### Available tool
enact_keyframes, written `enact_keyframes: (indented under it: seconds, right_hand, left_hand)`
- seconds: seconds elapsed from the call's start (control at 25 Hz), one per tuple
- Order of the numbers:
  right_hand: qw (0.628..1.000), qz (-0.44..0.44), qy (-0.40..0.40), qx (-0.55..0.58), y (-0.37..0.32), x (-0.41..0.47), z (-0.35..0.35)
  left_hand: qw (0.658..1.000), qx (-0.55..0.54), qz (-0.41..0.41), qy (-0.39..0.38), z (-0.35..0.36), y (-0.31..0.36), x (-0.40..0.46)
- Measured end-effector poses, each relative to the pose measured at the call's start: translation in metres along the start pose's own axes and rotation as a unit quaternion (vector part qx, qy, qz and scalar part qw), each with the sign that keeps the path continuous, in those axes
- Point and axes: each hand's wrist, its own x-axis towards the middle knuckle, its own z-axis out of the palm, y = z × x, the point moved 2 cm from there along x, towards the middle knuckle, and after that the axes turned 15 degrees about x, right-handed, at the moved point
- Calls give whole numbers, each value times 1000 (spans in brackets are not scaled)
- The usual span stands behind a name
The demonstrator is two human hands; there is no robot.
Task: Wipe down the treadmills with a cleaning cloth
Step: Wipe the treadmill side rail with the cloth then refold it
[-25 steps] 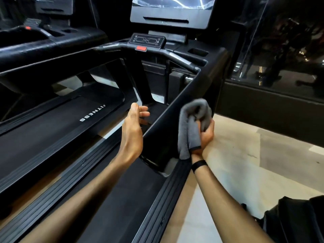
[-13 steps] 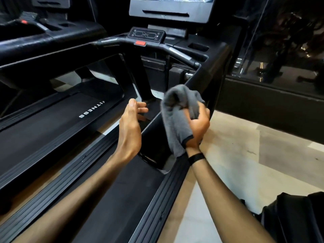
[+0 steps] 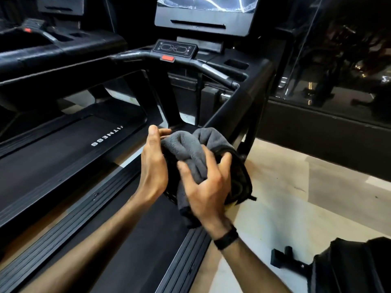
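Both hands grip the bunched grey cloth [image 3: 190,153]: right hand [image 3: 208,187] clenched around it, left hand [image 3: 153,163] pinching its edge (apparently refolding). Next: press a clean face onto the treadmill side rail [image 3: 237,106] beyond.

The cloth [image 3: 190,153] sits at frame centre between the left hand [image 3: 153,166] and right hand [image 3: 208,187], above the near treadmill's right side rail [image 3: 186,256], with a second treadmill [image 3: 53,149] at left, the console [image 3: 175,49] at upper centre, and floor [image 3: 296,197] at right.
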Motion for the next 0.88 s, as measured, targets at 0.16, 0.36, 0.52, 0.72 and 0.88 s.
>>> enact_keyframes:
  seconds: [0.16, 0.36, 0.52, 0.72, 0.88]
  right_hand:
    - [995, 88, -10, -38, 35, 80, -7]
    - [999, -33, -31, -17, 5, 11, 3]
    - [996, -43, -72, -35, 14, 39, 2]
    - [993, 75, -32, -89, 25, 94, 7]
    - [996, -60, -65, -24, 6, 5, 4]
  left_hand:
    - [1000, 14, -4, 15, 1, 3, -3]
    - [996, -28, -7, 83, -2, -3, -3]
    - [996, -37, 0, 82, -3, -3, -1]
    - [998, -12, 0, 62, -2, 0, -3]
    - [998, -42, 3, 49, -1, -4, 0]
